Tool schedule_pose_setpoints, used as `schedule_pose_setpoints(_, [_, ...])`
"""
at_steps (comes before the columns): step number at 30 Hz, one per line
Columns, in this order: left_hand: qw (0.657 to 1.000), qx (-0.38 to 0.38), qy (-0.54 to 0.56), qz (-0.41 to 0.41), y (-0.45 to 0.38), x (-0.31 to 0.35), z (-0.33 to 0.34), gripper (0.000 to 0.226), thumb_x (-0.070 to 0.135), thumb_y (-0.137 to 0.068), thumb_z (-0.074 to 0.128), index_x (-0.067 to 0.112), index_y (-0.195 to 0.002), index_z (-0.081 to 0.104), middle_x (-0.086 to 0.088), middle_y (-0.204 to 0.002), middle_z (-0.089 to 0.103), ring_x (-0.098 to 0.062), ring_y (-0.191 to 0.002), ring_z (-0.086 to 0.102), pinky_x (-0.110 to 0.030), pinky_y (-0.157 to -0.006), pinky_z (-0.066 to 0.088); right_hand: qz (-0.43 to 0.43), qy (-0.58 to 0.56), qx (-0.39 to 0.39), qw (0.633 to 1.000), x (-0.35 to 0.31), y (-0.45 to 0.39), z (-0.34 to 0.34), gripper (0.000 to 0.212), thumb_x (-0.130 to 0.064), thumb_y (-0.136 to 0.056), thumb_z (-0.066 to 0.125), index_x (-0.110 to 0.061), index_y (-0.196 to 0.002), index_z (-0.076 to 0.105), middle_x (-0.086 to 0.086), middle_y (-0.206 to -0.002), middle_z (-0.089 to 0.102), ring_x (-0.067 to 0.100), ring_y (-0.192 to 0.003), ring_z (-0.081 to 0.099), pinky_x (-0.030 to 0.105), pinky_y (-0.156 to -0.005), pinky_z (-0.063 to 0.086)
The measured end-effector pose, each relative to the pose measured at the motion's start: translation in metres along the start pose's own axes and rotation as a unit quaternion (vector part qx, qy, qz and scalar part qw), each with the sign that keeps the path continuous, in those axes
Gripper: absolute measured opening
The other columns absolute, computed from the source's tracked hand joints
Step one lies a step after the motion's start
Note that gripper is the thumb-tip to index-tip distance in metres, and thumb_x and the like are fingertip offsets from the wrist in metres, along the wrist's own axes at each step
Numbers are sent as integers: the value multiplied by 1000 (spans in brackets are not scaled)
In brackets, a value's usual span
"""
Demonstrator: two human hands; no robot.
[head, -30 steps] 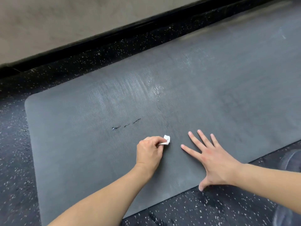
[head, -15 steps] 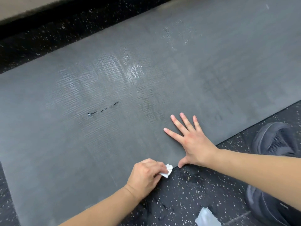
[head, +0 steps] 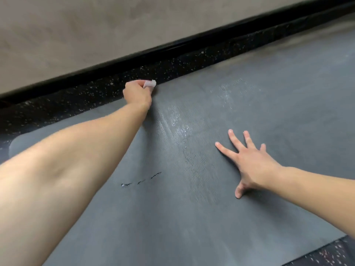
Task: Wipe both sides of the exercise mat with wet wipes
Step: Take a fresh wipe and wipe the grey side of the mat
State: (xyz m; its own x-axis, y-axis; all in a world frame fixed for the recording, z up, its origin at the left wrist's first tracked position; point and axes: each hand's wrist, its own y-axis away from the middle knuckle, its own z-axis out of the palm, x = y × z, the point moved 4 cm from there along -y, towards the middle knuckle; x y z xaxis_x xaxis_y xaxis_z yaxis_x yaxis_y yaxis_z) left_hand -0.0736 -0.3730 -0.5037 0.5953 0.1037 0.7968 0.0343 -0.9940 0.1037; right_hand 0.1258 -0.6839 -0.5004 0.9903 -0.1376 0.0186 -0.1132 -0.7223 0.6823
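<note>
A dark grey exercise mat (head: pixel 269 116) lies flat on the floor and fills most of the view. Wet streaks shine on its middle. A short torn line (head: pixel 142 181) marks its surface. My left hand (head: pixel 136 94) reaches across to the mat's far edge and grips a small white wet wipe (head: pixel 149 84) against it. My right hand (head: pixel 250 164) lies flat on the mat with its fingers spread, nearer to me and to the right.
Black speckled rubber floor (head: pixel 57 104) borders the mat on the far side and shows at the near right corner (head: pixel 330 254). A black baseboard (head: pixel 172 46) and a beige wall (head: pixel 96 31) run behind it.
My left hand carried the wipe from the mat's near edge across to its far edge. My right hand stayed flat on the mat. The view tilted up towards the wall.
</note>
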Motion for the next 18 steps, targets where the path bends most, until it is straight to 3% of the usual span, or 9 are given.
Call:
schedule_pose_setpoints(4, [986, -8, -125, 108, 13, -1, 27, 15, 32, -92, 65, 35, -98, 79, 17, -101, 76, -10, -99, 68, -22, -89, 47, -4, -6, -3, 1000, 3, -3, 3, 169, -71, -46, 94, -49, -154, -34, 4, -162, -48, 50, -155, -24, 76, -117, 24])
schedule_pose_setpoints(8, [945, -98, -170, 260, 92, -24, 35, 22, 17, -87, 69, 32, -100, 77, 10, -101, 76, -20, -94, 70, -32, -83, 54, -11, -4, -17, 1000, 2, -2, 1, 168, -73, -48, 93, -49, -152, -37, 4, -159, -52, 51, -154, -28, 78, -118, 23])
schedule_pose_setpoints(10, [927, -143, -147, 313, 154, -38, 31, 24, 12, -86, 63, 29, -95, 77, 13, -100, 74, -17, -90, 68, -29, -79, 52, -12, 6, -22, 1000, 2, -1, -2, 167, -74, -50, 92, -49, -151, -38, 5, -159, -51, 51, -154, -27, 77, -118, 24])
schedule_pose_setpoints(13, [932, -142, -129, 309, 200, -50, 27, 28, 7, -82, 60, 28, -92, 77, 18, -100, 72, -11, -88, 64, -18, -79, 44, -16, 14, -29, 999, 0, 2, -7, 165, -76, -51, 90, -48, -151, -38, 6, -160, -50, 51, -155, -25, 75, -117, 26])
schedule_pose_setpoints(18, [949, -111, -117, 269, 186, -31, 18, 30, 2, -76, 63, 22, -90, 79, 9, -96, 77, -19, -83, 68, -22, -80, 46, -34, 18, -26, 999, -1, 5, -9, 165, -79, -50, 89, -47, -155, -34, 7, -159, -51, 54, -154, -24, 75, -116, 29])
